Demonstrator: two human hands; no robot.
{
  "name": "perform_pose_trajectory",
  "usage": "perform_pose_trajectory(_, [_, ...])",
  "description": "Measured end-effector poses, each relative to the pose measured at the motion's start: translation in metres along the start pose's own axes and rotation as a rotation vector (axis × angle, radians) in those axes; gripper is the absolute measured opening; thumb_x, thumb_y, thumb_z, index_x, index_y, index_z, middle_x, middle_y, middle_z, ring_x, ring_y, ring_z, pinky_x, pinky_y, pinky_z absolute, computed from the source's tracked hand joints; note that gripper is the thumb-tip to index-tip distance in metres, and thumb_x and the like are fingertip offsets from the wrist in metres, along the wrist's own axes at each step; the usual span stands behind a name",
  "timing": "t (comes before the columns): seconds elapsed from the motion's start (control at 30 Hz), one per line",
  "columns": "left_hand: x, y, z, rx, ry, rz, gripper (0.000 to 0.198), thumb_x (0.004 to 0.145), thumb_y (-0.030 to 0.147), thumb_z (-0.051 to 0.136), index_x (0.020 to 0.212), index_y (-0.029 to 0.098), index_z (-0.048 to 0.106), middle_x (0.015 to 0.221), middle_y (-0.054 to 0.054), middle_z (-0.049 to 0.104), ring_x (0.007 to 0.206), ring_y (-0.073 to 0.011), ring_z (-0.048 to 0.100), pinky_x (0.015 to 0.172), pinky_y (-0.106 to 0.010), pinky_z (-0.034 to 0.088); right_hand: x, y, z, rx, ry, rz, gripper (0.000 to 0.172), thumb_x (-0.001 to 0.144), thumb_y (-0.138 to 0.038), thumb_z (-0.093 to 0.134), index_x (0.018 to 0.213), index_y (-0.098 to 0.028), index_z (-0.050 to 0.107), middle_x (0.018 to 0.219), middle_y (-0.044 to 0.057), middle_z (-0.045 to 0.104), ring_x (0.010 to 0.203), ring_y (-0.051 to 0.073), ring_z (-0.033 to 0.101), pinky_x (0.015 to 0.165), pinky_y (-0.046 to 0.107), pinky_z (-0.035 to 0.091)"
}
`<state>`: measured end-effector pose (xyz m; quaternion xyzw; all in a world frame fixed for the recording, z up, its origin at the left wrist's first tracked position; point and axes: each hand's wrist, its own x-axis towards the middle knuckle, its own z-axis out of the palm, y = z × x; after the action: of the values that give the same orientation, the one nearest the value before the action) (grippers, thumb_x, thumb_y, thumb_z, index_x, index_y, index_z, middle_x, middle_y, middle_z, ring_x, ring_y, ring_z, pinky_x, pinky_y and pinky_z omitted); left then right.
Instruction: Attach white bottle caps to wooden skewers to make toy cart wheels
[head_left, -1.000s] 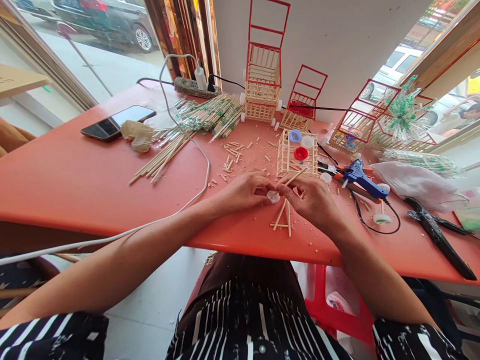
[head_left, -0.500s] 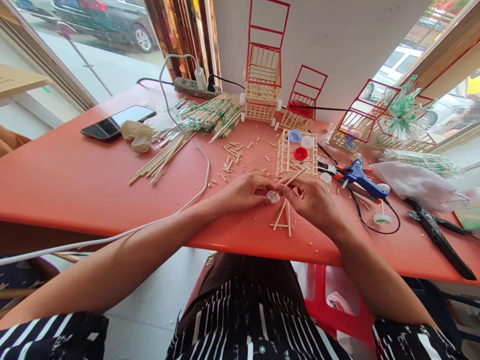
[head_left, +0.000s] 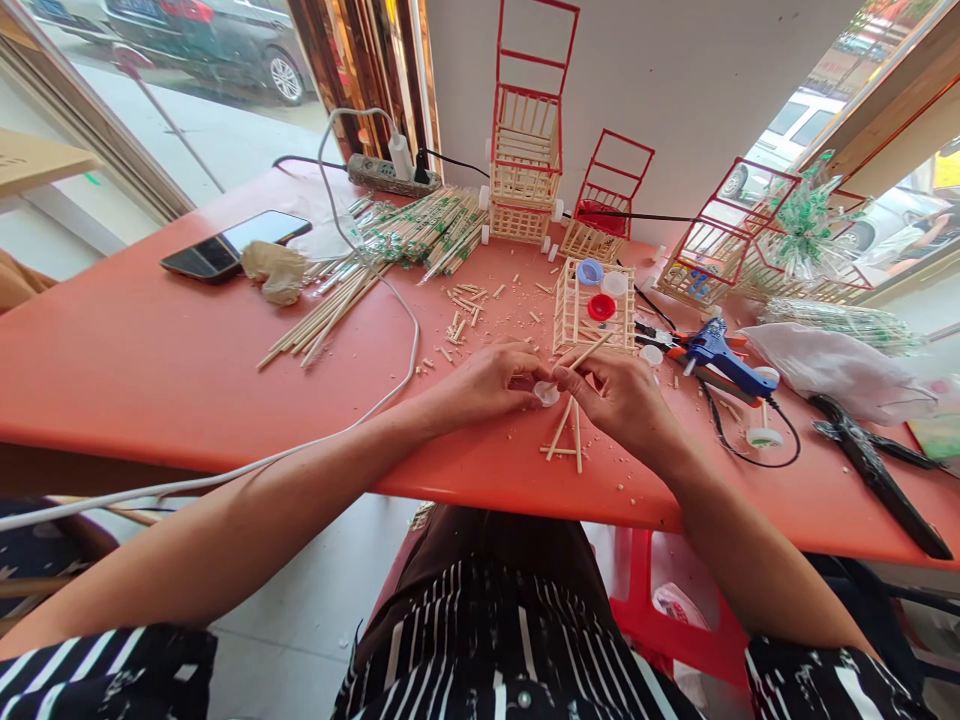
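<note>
My left hand [head_left: 501,382] is closed around a small clear plastic cap [head_left: 547,393] just above the table's front part. Pinched in my right hand [head_left: 616,388] is a thin wooden stick [head_left: 592,354], whose lower end meets the cap. Whether the two are joined I cannot tell. Under my right hand several loose sticks [head_left: 576,440] lie crossed on the table. Right behind the hands stands a small stick-built crate [head_left: 581,325] with a blue cap [head_left: 590,272], a whitish cap [head_left: 615,284] and a red cap [head_left: 601,307] on it.
On the orange table [head_left: 360,410], a blue glue gun [head_left: 721,355] lies to the right near a black-handled tool [head_left: 885,475]. Stick carts [head_left: 527,150] stand at the back. Wrapped stick bundles [head_left: 435,230], a phone [head_left: 236,245] and a white cable [head_left: 416,340] are left.
Almost nothing differs. Both hands keep the same place and hold on the cap and the stick.
</note>
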<state>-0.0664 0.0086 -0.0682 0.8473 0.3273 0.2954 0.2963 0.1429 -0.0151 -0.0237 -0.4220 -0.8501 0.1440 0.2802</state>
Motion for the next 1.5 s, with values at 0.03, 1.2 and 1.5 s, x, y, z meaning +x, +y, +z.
perform_pose_trajectory(0.03, [0.0000, -0.0006, 0.0002, 0.004, -0.002, 0.001, 0.022, 0.085, 0.019, 0.069, 0.104, 0.015, 0.078, 0.082, -0.002, 0.067, 0.082, -0.0180, 0.060, 0.078, -0.028, 0.042, 0.0001, 0.0005, 0.0003, 0.000, 0.002, -0.004, 0.023, 0.099, -0.030, 0.061, 0.085, -0.019, 0.075, 0.079, 0.004, 0.075, 0.071, 0.017, 0.064, 0.068, 0.028, 0.044])
perform_pose_trajectory(1.2, [0.0021, -0.0023, 0.0047, 0.030, 0.023, -0.035, 0.025, 0.082, 0.021, 0.070, 0.106, 0.021, 0.079, 0.087, -0.002, 0.069, 0.088, -0.0194, 0.063, 0.082, -0.029, 0.046, 0.0022, 0.0020, 0.0036, 0.026, -0.009, -0.013, 0.021, 0.100, -0.031, 0.061, 0.087, -0.019, 0.072, 0.077, 0.003, 0.072, 0.068, 0.015, 0.062, 0.065, 0.026, 0.042])
perform_pose_trajectory(1.5, [0.0021, 0.0013, 0.0020, 0.049, 0.042, -0.056, 0.022, 0.082, 0.023, 0.070, 0.102, 0.020, 0.079, 0.091, -0.004, 0.072, 0.095, -0.0214, 0.064, 0.093, -0.032, 0.048, 0.0024, 0.0002, 0.0017, -0.013, 0.033, 0.011, 0.019, 0.098, -0.030, 0.063, 0.084, -0.020, 0.070, 0.075, 0.002, 0.070, 0.067, 0.015, 0.059, 0.066, 0.027, 0.041])
